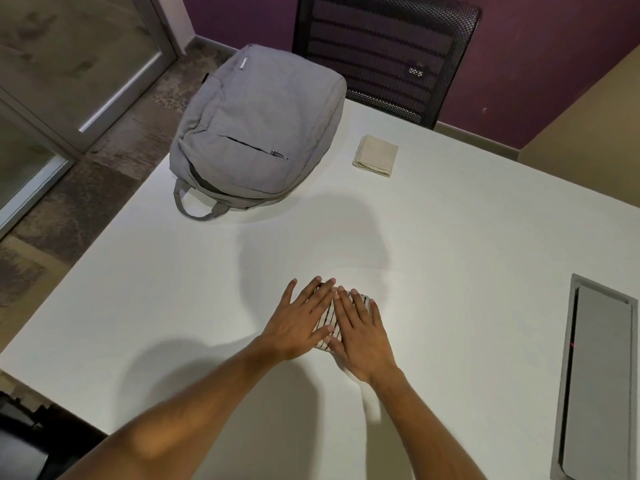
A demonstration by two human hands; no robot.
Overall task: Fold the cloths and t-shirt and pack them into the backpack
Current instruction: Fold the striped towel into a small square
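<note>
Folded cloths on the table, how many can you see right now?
2. A beige cloth lies right of the backpack; a striped cloth sits under both flat hands, left and right. Others may be hidden.

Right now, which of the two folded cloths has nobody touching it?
The plain beige cloth, lying alone beside the grey backpack. The striped cloth is pressed flat under the left hand and right hand.

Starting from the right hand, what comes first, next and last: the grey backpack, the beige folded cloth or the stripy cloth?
1. Striped cloth: right under the right hand.
2. Beige folded cloth: farther up the table, straight ahead.
3. Grey backpack: far-left corner; only slightly farther than the beige cloth.
</note>
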